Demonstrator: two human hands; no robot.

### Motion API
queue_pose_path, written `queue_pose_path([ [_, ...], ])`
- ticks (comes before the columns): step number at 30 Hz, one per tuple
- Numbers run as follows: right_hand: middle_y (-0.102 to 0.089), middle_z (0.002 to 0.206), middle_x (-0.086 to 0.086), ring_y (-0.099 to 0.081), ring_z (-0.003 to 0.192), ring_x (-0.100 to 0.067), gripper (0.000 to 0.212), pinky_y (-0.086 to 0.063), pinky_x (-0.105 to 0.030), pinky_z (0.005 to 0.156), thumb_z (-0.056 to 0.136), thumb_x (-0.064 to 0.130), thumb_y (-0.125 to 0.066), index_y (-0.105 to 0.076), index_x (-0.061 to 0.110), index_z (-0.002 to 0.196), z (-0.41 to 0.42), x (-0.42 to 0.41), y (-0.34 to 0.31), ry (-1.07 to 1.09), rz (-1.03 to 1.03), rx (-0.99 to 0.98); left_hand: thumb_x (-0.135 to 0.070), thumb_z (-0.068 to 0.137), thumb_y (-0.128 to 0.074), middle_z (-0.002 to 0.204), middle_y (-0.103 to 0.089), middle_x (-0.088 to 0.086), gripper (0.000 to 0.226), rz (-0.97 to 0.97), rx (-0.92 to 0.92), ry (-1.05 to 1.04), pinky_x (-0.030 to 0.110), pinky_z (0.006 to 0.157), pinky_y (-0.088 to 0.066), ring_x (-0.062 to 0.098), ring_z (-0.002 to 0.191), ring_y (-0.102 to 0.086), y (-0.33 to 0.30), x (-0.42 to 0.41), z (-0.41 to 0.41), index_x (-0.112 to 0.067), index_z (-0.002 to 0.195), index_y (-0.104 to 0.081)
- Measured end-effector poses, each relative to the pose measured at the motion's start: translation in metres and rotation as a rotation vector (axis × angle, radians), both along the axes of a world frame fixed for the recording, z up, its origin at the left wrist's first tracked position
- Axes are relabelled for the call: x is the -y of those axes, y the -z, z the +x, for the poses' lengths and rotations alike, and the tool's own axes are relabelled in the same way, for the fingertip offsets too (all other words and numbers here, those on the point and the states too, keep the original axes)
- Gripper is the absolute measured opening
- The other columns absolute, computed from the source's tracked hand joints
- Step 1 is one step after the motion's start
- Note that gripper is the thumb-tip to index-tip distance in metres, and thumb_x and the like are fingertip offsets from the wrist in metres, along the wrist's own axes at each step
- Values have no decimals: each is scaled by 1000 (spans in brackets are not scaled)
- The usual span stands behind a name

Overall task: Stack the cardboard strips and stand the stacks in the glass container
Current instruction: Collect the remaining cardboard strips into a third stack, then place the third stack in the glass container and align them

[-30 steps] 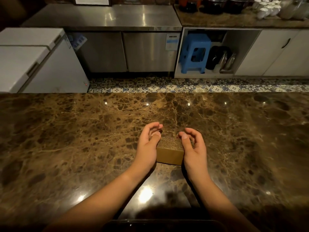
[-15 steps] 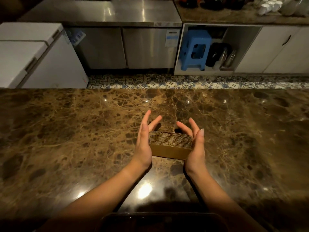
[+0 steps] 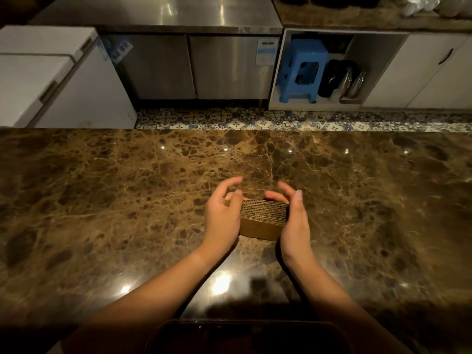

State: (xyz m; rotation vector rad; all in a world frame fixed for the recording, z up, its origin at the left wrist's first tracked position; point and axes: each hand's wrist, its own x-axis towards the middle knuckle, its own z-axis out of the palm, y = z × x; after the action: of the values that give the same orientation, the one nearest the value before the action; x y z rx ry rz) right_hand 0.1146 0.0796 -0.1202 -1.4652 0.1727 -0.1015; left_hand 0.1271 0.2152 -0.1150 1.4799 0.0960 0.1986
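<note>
A stack of brown corrugated cardboard strips (image 3: 263,216) stands on edge on the marble counter (image 3: 122,200), fluted edges up. My left hand (image 3: 221,217) holds its left end, with the thumb on the top corner and the fingers curled above the far side. My right hand (image 3: 293,222) cups the right end, palm against it, with the fingers curling over the back. A dark, rounded object (image 3: 242,334) lies at the bottom edge of the view; I cannot tell if it is the glass container.
Beyond the counter's far edge lie a patterned tile floor (image 3: 255,121), a white chest freezer (image 3: 51,80) at the left, steel cabinets (image 3: 191,67) and a blue stool (image 3: 301,70) in an open shelf.
My fingers, straight and spread half a second ago, have curled in over the stack's ends. The stack stays at the same spot between my hands.
</note>
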Motion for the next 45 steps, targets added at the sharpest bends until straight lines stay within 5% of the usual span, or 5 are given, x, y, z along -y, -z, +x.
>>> queue_pose_path([
  [6, -72, 110, 8, -66, 106, -10, 47, -52, -41, 96, 84, 65, -48, -68, 33, 112, 3, 13, -16, -216, -263, -11, -14, 93, -48, 78, -64, 12, 28, 45, -36, -48, 34, 55, -42, 20, 63, -54, -1, 0, -1, -33, 103, -67],
  [10, -42, 146, 14, -35, 138, -9, 95, -25, -36, 119, 67, 81, -56, -46, 29, 146, 14, 42, -43, -614, -1008, 81, -10, 94, -49, 75, -63, 2, 26, 66, -16, -51, 31, 57, -43, 14, 63, -54, -1, 0, -1, -27, 101, -67],
  [18, -71, 116, 0, -68, 100, -24, 55, -55, -39, 79, 78, 55, -71, -57, 26, 123, 26, 28, -69, -716, -1480, 232, -24, 98, -58, 85, -71, 0, 24, 43, -103, 135, 27, 57, -52, 12, 67, -68, -12, -9, 0, -41, 115, -56],
  [27, -76, 104, 15, -70, 96, -2, 49, -54, -16, 78, 67, 35, -91, -67, 34, 110, -11, 34, -148, -450, -440, 228, -41, 60, -93, 134, -61, -13, 113, 13, 70, 439, 22, 90, -53, 8, 121, -61, -117, -40, -28, -46, 149, -23],
  [45, -77, 100, -17, -76, 90, -30, 35, -59, -28, 68, 65, 22, -84, -78, 20, 100, -171, -15, -219, -270, 367, 214, -32, 57, -81, 91, -79, 7, 38, -182, 171, 246, 33, 65, -59, 26, 82, -76, -240, 5, -170, -26, 94, -79],
])
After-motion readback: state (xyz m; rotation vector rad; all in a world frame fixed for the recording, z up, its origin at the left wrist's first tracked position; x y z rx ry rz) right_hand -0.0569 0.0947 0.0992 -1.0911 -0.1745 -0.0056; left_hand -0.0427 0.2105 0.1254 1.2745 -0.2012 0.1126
